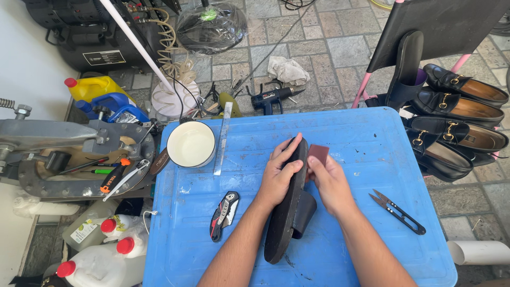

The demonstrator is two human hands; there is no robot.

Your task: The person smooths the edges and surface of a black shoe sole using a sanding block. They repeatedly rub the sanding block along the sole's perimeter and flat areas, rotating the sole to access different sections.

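Observation:
A black slide sandal [285, 220] stands on its edge on the blue plastic table [366, 138], its strap pointing right. My left hand [279, 172] grips its upper part from the left side. My right hand [329, 180] holds a small reddish-brown sanding block [319, 154] against the sandal's edge near the top.
On the table lie a white bowl [191, 143], a metal ruler [223, 138], a folding utility knife [224, 215] and black thread snips [398, 211]. Black loafers [459, 114] sit on a rack to the right. To the left stand a metal machine [69, 154] and jugs [106, 247].

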